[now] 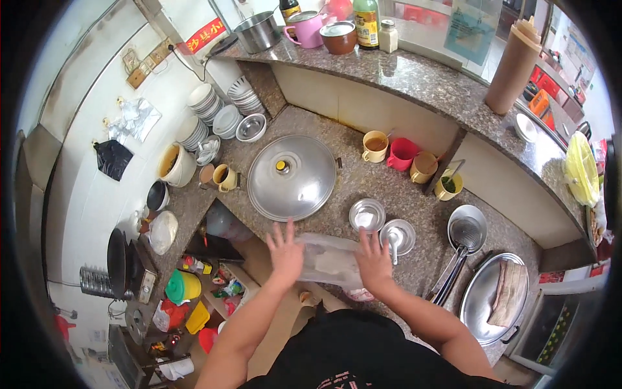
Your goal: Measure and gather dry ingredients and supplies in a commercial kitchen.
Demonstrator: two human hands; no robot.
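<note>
A translucent plastic container or bag (pixel 330 260) with something pale in it lies at the counter's front edge. My left hand (pixel 285 255) is on its left end with fingers spread. Across its right end, near two small metal bowls, lies my right hand (pixel 374 262), fingers spread too. One metal bowl (pixel 367 215) holds a white substance; the other bowl (pixel 397 237) has a white spoon in it. Just beyond my left hand sits a big round metal lid (pixel 291 177) with a yellow knob. My palms are hidden, and whether they press or grip is unclear.
Several mugs (pixel 375 146) stand along the back ledge. Ladles or strainers (pixel 466 228) and an oval metal tray (pixel 471 311) with a pale slab (pixel 508 294) lie at right. Stacked bowls (pixel 206 104) and a white bucket (pixel 178 165) stand at left. The counter has an open gap at front left.
</note>
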